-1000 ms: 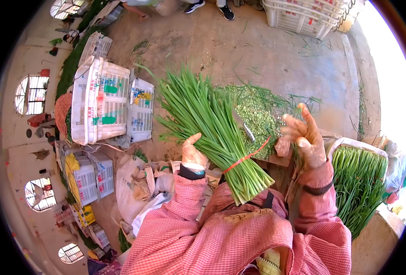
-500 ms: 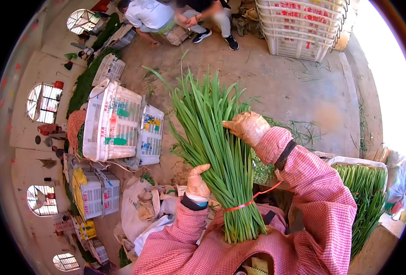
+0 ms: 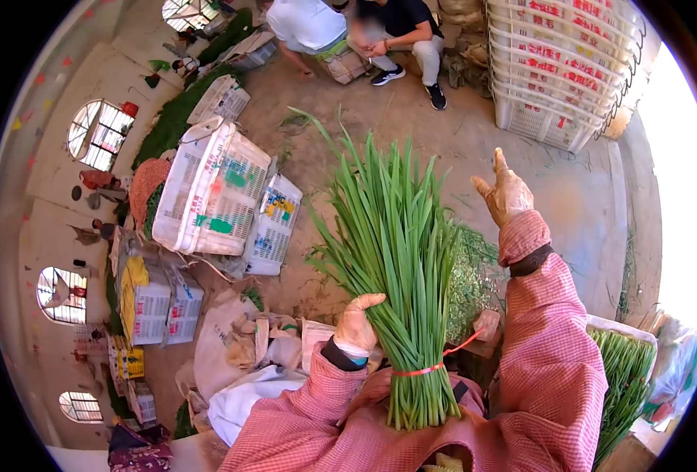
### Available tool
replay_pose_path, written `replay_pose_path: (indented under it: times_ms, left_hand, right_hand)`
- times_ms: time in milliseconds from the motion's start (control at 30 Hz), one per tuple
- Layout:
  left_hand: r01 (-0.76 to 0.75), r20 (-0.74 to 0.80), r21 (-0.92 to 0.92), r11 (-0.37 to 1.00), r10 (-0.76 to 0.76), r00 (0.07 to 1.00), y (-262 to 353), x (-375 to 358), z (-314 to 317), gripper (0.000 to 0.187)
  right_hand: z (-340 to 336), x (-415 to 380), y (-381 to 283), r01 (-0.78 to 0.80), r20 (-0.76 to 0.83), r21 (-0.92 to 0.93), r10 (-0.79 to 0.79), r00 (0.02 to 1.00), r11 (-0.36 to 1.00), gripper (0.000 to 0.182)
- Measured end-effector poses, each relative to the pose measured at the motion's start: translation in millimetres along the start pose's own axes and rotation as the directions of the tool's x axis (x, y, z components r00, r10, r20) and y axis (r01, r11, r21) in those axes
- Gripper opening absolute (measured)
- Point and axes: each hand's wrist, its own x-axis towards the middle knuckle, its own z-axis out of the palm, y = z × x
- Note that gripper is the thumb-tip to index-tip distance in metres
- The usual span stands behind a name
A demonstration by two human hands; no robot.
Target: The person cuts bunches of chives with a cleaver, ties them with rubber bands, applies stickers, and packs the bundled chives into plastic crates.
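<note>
A big bunch of garlic chives (image 3: 395, 259) stands in front of my body, its leaf tips fanned out away from me. Around its lower part runs a red tie (image 3: 417, 370), whose loose end trails off to the right. My left hand (image 3: 358, 324), in a pale thin glove, grips the bunch's left side just above the tie; its fingers are partly hidden behind the leaves. Off to the right of the leaves, touching nothing, my gloved right hand (image 3: 507, 193) is raised with its fingers stretched out and thumb apart.
White plastic crates (image 3: 207, 193) stand on the left, and a tall crate stack (image 3: 557, 75) at the back right. More chives fill a crate (image 3: 623, 370) by my right elbow. Sacks (image 3: 246, 338) lie at lower left. Two people (image 3: 399, 39) sit at the back. Leaf scraps (image 3: 474, 271) litter the floor.
My right hand has let go of the upper leaves and moved right and up, its fingers opening. My left hand still holds the bunch. The view has turned slightly.
</note>
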Motion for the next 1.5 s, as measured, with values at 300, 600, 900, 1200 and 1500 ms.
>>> replay_pose_path:
  times_ms: [300, 600, 900, 1200, 1500]
  left_hand:
    - [0.115, -0.046, 0.102, 0.988, -0.111, 0.993, -13, 4, 31, 0.04]
    - [0.16, 0.044, 0.127, 0.979, -0.166, 0.985, -14, 0, 46, 0.038]
    - [0.192, -0.017, 0.062, 0.979, -0.192, 0.981, -5, 0, 34, 0.037]
    - [-0.011, 0.045, 0.376, 0.926, -0.006, 0.999, 25, 36, 10, 0.029]
    - [0.258, -0.092, 0.557, 0.789, -0.25, 0.964, 121, -46, -28, 0.051]
  right_hand:
    - [-53, 45, -125, 0.658, 0.115, -0.458, -0.694, 0.71, 0.597, 0.068]
    - [-46, 144, -119, 0.514, 0.257, -0.579, -0.456, 0.852, 0.633, 0.02]
    - [-66, 128, -88, 0.447, 0.354, -0.03, -0.409, 0.841, 0.894, 0.038]
    - [-4, 131, -90, 0.537, 0.252, -0.094, -0.502, 0.827, 0.838, 0.019]
    - [42, 4, -32, 0.297, 0.329, -0.111, -0.247, 0.912, 0.949, 0.021]
